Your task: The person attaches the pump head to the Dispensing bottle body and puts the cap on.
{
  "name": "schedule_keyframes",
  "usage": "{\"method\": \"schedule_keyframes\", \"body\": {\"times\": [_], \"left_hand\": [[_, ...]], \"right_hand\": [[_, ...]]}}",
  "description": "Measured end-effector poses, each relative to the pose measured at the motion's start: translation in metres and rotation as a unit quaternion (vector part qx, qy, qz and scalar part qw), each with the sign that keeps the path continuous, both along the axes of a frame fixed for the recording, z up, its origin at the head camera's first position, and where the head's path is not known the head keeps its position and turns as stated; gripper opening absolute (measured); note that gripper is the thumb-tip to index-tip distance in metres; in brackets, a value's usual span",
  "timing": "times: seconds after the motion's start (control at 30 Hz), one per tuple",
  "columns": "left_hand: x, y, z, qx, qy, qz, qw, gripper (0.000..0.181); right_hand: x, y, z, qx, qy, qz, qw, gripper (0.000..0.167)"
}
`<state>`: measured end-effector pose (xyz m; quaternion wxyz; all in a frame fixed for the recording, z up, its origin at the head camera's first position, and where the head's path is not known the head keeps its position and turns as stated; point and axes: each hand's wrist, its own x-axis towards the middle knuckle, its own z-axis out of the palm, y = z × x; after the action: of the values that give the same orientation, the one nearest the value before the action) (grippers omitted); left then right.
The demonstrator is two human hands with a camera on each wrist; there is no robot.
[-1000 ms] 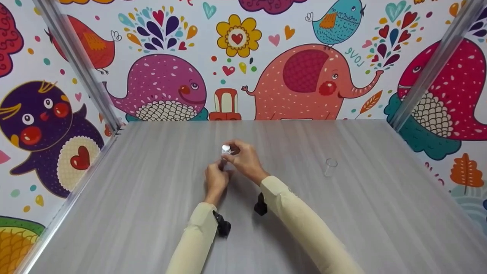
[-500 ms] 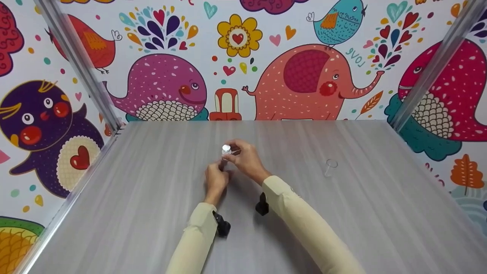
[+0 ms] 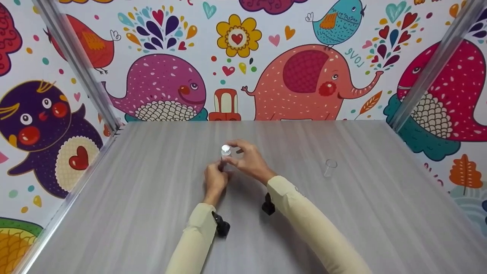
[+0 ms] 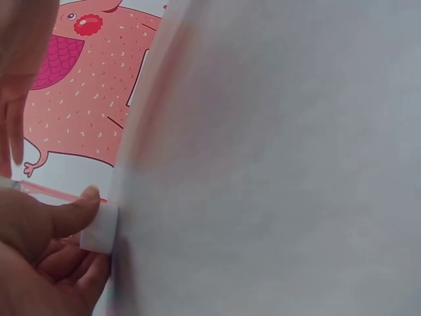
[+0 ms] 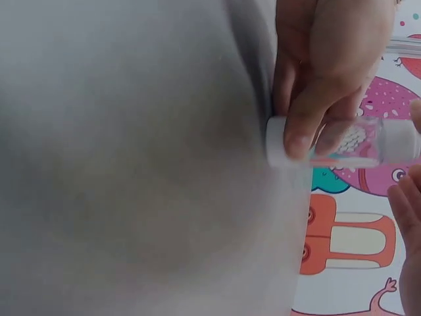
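A small clear bottle (image 3: 226, 153) stands upright on the table, with a shiny white cap (image 3: 225, 148) on top. In the right wrist view its white lower end (image 5: 277, 143) meets the tabletop. My left hand (image 3: 216, 178) grips the bottle low down, thumb on one side and curled fingers on the other. Around the cap, my right hand (image 3: 251, 160) is spread, its fingers and thumb loosely bent. In the right wrist view, fingers (image 5: 406, 207) of that hand lie beside the cap with a gap; whether the thumb touches it cannot be told.
A clear, open-topped glass-like cylinder (image 3: 329, 168) stands to the right on the grey table (image 3: 152, 198). Metal posts (image 3: 81, 68) rise at the back corners. Printed cartoon walls (image 3: 236, 72) close off the back and sides.
My right hand has drawn slightly right and its fingers have loosened from around the cap. The left hand and bottle stay in place.
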<state>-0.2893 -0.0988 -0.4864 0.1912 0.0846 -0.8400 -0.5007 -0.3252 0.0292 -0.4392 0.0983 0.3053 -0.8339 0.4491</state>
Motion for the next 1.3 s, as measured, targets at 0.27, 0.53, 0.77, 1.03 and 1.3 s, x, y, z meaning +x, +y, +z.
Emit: {"method": "schedule_keyframes", "body": {"times": [0.27,0.53,0.77,1.03,1.3], "left_hand": [[0.003,0.0,0.002,0.007,-0.039,0.001,0.9992,0.018],[0.003,0.001,0.003,0.009,-0.062,0.001,0.998,0.02],[0.002,0.001,0.002,0.019,-0.059,0.0,0.9981,0.021],[0.001,0.002,0.0,0.022,-0.057,0.003,0.9981,0.024],[0.003,0.001,0.003,0.018,-0.055,-0.002,0.9983,0.026]], "right_hand": [[0.0,0.017,-0.003,0.034,0.008,-0.002,0.9994,0.053],[0.0,0.042,-0.009,0.056,0.002,-0.018,0.9983,0.053],[-0.002,0.057,-0.009,0.068,0.008,-0.024,0.9974,0.053],[-0.003,0.069,-0.006,0.103,0.009,-0.023,0.9944,0.055],[-0.004,0.088,-0.008,0.127,0.009,-0.038,0.9912,0.055]]}}
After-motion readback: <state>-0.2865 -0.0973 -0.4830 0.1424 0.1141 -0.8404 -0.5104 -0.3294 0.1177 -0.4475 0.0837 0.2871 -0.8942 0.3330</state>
